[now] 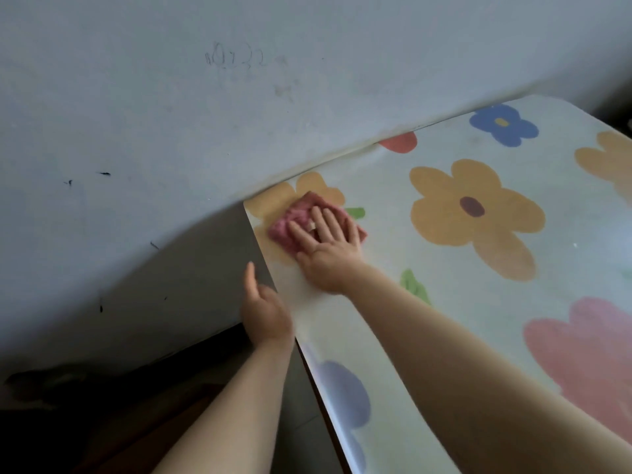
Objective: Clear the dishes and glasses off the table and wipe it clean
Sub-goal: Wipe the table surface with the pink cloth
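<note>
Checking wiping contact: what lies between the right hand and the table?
The cloth lies flat under the right hand, whose fingers are straight, near the table corner by the wall. The head view shows it.

Right arm: I see it bare, reaching from the lower right of my view diagonally up and left, nearly straight.
Right wrist: level with the forearm, not bent.
Right grip [326,248]: palm down, fingers [333,222] straight and slightly spread, pressed flat on the cloth [294,217]; a pale band sits on one finger.
Left arm: bare, rising from the bottom centre of my view, roughly alongside the right.
Left grip [265,313]: just beside the counter [564,268] edge, palm turned toward it, one straight digit pointing away from me; the rest is blurred; it holds nothing.
Spacing: the two are near but apart.
</note>
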Demonstrator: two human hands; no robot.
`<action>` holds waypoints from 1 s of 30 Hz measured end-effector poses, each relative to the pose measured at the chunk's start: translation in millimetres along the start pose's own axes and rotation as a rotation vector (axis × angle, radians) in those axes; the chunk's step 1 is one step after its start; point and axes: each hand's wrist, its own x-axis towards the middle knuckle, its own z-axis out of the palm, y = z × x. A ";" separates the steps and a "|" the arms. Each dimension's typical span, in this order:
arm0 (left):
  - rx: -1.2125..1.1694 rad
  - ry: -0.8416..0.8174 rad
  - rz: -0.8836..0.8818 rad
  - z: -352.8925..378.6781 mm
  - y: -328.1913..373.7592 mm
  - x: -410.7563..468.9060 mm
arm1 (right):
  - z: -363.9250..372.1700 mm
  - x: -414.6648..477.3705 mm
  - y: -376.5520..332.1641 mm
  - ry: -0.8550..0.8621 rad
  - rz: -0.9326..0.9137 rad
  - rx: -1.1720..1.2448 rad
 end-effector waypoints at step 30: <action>0.311 -0.016 0.186 29.8 68.7 -2.0 | 17.8 -91.3 49.1 0.105 -0.122 0.021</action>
